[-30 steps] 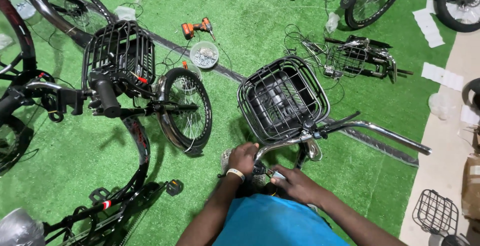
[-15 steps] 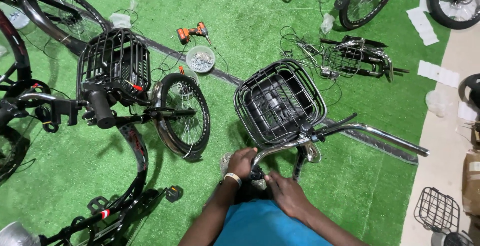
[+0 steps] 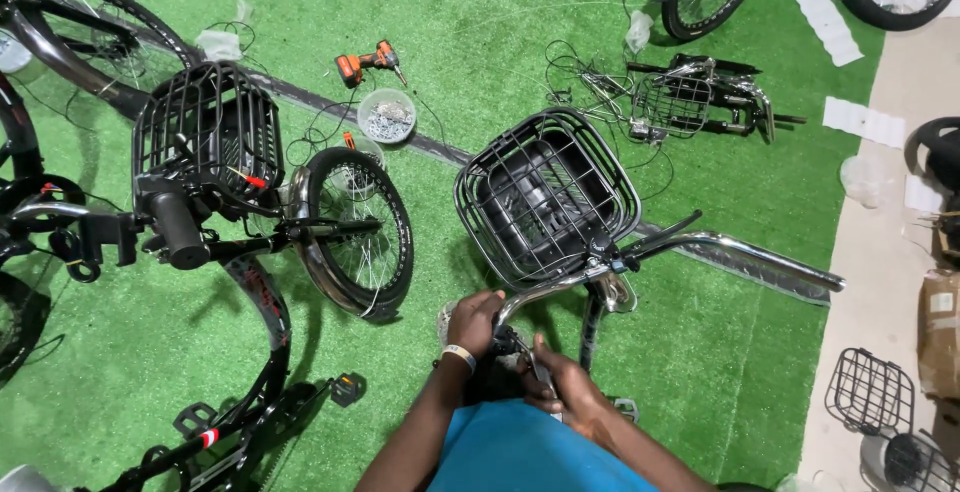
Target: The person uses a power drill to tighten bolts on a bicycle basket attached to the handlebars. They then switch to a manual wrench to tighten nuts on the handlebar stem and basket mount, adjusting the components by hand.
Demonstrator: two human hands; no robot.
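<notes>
Both my hands on the near end of the bicycle's handlebar (image 3: pixel 700 244)

My left hand (image 3: pixel 474 321) curls closed around the chrome bar's end; my right hand (image 3: pixel 560 382) pinches a small part just beside it, below the black basket (image 3: pixel 545 195).

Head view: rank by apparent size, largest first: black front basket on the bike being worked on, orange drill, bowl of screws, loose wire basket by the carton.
1. Black front basket, clearly largest.
2. Loose wire basket.
3. Bowl of screws and orange drill: too alike to rank.

Both hands, left hand and right hand, are at the handlebar.
</notes>
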